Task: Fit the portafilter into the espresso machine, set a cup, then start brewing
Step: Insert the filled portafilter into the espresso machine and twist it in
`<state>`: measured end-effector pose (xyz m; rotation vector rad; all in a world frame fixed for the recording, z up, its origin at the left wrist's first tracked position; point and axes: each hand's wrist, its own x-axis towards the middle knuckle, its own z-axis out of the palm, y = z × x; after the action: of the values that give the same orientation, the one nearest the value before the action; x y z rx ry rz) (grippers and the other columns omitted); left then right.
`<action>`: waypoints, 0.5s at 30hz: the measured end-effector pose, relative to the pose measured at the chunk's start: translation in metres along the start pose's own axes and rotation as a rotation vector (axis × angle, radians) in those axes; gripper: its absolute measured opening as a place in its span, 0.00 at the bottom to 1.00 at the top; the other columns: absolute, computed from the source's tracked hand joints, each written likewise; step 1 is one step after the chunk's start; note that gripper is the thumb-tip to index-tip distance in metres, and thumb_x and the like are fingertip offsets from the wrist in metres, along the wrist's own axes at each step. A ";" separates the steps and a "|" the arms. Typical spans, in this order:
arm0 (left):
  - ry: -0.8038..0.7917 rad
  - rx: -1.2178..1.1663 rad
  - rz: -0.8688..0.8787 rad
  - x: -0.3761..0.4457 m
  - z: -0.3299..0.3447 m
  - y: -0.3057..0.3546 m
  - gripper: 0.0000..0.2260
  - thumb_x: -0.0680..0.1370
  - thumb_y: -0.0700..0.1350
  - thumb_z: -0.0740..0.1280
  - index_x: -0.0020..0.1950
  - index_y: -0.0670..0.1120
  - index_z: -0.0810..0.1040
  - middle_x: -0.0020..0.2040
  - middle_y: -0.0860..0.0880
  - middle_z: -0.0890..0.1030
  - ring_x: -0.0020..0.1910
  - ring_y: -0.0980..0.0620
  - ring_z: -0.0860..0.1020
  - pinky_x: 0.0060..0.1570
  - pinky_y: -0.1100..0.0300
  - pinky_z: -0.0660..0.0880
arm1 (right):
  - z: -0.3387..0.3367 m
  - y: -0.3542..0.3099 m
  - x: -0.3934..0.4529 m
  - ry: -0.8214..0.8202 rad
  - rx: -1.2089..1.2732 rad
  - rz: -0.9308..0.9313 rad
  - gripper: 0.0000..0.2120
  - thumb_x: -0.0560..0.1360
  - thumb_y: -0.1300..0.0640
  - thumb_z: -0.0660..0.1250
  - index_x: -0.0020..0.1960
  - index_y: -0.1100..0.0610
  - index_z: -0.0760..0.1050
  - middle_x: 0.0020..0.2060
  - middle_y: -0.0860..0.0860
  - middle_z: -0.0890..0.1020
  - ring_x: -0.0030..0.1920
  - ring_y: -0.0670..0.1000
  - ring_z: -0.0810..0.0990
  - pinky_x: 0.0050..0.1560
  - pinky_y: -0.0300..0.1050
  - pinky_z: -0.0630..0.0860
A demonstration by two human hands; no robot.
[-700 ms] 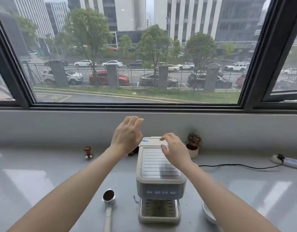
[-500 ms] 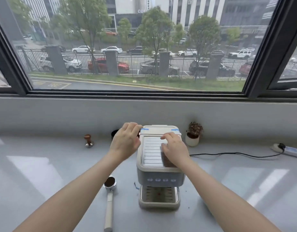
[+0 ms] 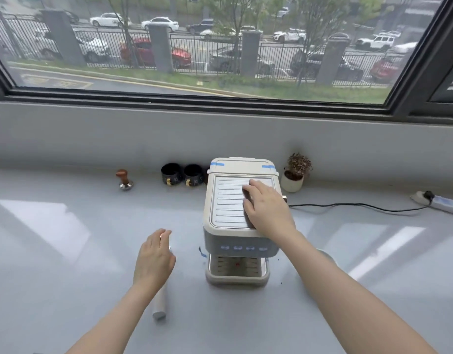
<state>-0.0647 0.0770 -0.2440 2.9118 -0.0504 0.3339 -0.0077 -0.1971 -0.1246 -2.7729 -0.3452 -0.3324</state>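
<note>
A cream espresso machine point(image 3: 228, 200) stands on the grey counter, its drip tray point(image 3: 237, 273) bare. My right hand point(image 3: 267, 209) lies flat on the right side of the machine's ribbed top, holding nothing. My left hand point(image 3: 154, 259) hovers with fingers apart over the portafilter point(image 3: 159, 304), which lies on the counter left of the machine; the hand covers its basket and only the white handle shows. Two dark cups point(image 3: 182, 174) stand behind the machine's left side.
A tamper point(image 3: 124, 180) with a wooden knob stands far left at the wall. A small potted plant point(image 3: 295, 172) sits right of the machine. A black cord point(image 3: 355, 206) runs to a power strip point(image 3: 442, 201). A white dish edge point(image 3: 326, 254) peeks out beneath my right forearm.
My left hand dropped from beside the machine's top down to over the portafilter. My right hand settled flat on the machine top. The view tilted down, revealing the two cups.
</note>
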 end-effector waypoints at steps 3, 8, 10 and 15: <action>-0.059 0.029 -0.160 -0.019 0.018 -0.017 0.22 0.63 0.30 0.72 0.56 0.34 0.76 0.48 0.36 0.78 0.41 0.34 0.77 0.35 0.46 0.74 | 0.001 -0.002 0.000 0.023 -0.004 0.013 0.17 0.79 0.51 0.54 0.66 0.53 0.70 0.69 0.49 0.71 0.69 0.50 0.67 0.69 0.44 0.59; -0.221 0.052 -0.320 -0.044 0.042 -0.036 0.32 0.62 0.36 0.78 0.62 0.31 0.71 0.52 0.31 0.76 0.47 0.32 0.76 0.39 0.41 0.74 | 0.002 -0.003 0.000 0.028 -0.002 0.025 0.17 0.78 0.52 0.55 0.65 0.53 0.71 0.69 0.49 0.71 0.69 0.50 0.67 0.69 0.45 0.61; -0.250 0.039 -0.370 -0.048 0.047 -0.037 0.32 0.64 0.37 0.77 0.64 0.29 0.70 0.51 0.30 0.76 0.47 0.31 0.75 0.37 0.41 0.73 | 0.002 -0.004 0.000 0.029 -0.002 0.030 0.17 0.78 0.52 0.55 0.65 0.53 0.71 0.68 0.48 0.72 0.68 0.50 0.68 0.68 0.45 0.62; -0.259 0.008 -0.440 -0.047 0.058 -0.034 0.28 0.69 0.37 0.74 0.64 0.28 0.69 0.47 0.28 0.75 0.45 0.31 0.75 0.36 0.41 0.73 | 0.002 -0.003 0.000 0.046 0.011 0.038 0.16 0.78 0.52 0.56 0.63 0.53 0.72 0.66 0.48 0.74 0.66 0.50 0.69 0.67 0.45 0.63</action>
<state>-0.0960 0.0981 -0.3166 2.8473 0.5413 -0.1166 -0.0084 -0.1939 -0.1263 -2.7525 -0.2814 -0.3833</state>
